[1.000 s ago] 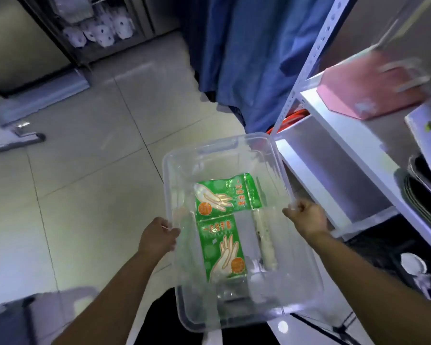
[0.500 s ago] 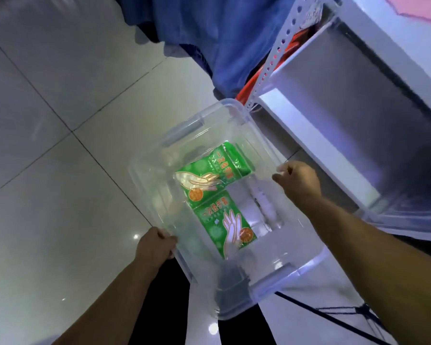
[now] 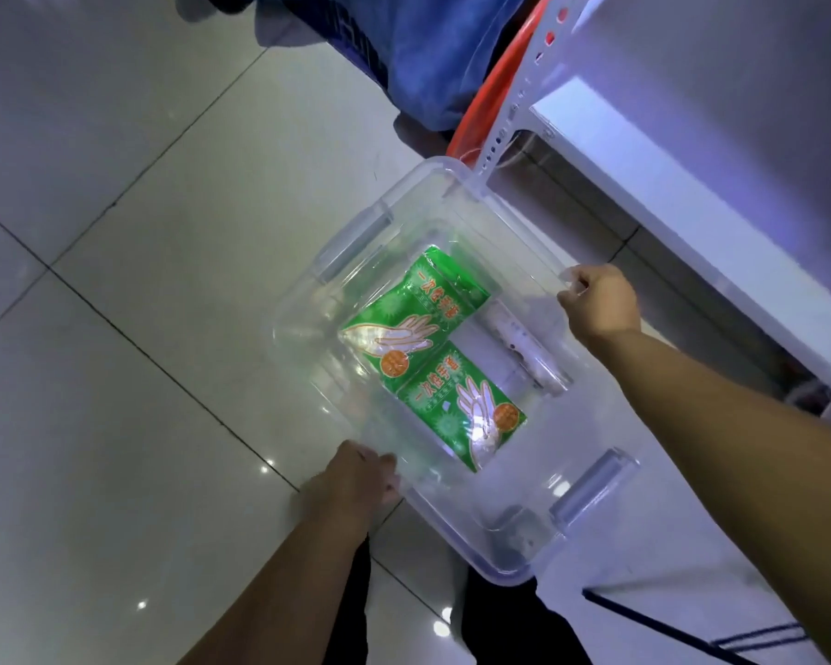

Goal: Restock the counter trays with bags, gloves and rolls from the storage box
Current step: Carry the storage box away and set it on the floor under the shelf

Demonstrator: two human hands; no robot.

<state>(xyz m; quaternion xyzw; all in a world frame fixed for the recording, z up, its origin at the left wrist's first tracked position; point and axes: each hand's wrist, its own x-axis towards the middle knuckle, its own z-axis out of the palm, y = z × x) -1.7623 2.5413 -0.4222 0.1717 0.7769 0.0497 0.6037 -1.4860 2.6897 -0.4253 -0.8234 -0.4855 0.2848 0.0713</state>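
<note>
A clear plastic storage box [image 3: 591,482] hangs over the tiled floor, turned at an angle. My left hand [image 3: 356,477] grips its near-left rim, and my right hand [image 3: 600,309] grips the far-right rim. Inside lie two green glove packets, one [image 3: 413,319] toward the far end and the other [image 3: 466,405] nearer me. A pale roll [image 3: 524,350] lies beside them along the right wall.
A white metal shelf rack [image 3: 644,165] stands at the right, its perforated post [image 3: 509,117] close to the box's far corner. Blue cloth [image 3: 433,45] and an orange hose [image 3: 490,93] lie behind the post. Glossy floor tiles [image 3: 140,280] spread to the left.
The box has come down and swung toward the foot of the shelf rack, both hands still on its rims. My view has tipped downward, so the upper shelves are out of sight.
</note>
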